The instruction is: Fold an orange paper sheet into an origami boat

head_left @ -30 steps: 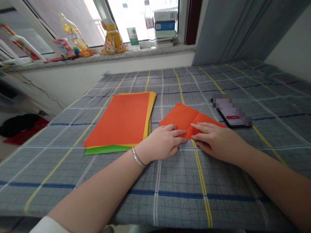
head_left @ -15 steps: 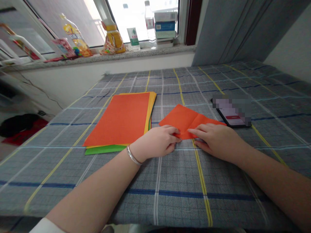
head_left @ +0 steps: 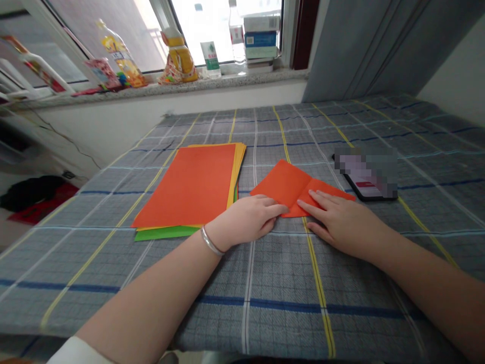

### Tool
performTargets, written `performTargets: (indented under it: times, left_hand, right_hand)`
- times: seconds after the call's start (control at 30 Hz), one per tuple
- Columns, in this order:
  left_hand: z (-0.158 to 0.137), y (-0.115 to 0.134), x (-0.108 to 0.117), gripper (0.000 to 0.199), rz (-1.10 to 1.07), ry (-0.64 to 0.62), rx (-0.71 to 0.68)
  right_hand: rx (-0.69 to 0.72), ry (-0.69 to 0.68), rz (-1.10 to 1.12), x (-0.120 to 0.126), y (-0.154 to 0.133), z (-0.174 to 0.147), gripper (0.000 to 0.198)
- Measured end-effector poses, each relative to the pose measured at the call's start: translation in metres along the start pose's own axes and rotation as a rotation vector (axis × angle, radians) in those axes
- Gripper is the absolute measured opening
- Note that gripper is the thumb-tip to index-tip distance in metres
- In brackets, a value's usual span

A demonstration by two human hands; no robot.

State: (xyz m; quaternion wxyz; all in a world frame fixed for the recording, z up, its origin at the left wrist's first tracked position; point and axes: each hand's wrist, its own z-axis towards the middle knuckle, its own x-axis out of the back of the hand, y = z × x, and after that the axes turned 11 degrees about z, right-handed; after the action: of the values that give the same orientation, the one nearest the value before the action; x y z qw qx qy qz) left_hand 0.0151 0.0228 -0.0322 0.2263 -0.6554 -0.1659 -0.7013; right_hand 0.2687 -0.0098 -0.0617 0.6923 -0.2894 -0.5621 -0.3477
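Note:
A folded sheet of orange paper lies on the checked cloth, with a crease running through its middle and its near edge partly hidden by my fingers. My left hand, with a silver bangle at the wrist, rests on the paper's near left edge. Its fingers are close together and stretched out, the index fingertip on the paper, the thumb beside the near edge. My right hand lies over the right part of the paper, fingers spread and flat, thumb apart on the cloth side. Neither hand is visibly gripping the paper.
Left of my hands is a stack of coloured paper, orange on top, yellow and green below. A phone, partly blurred out, lies to the right. Bottles, boxes and packets line the windowsill behind.
My left index finger has slid right and straightened along the paper. My right fingers have spread and shifted up over the crease. The view has shifted slightly.

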Motion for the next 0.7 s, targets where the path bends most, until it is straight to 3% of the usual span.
performTargets:
  times: [0.13,0.53,0.7]
  left_hand:
    - [-0.001,0.000,-0.006,0.033,0.047,0.008,-0.027]
    - [0.011,0.015,-0.015,0.034,0.122,0.082,0.040]
    - [0.015,0.015,-0.019,0.028,0.160,0.126,0.056]
  right_hand:
    - [-0.065,-0.023,-0.028,0.006,0.003,-0.001,0.055]
    - [-0.081,0.017,-0.024,0.012,0.003,0.003,0.041]
    - [0.022,0.068,0.006,0.014,0.000,0.007,0.028]
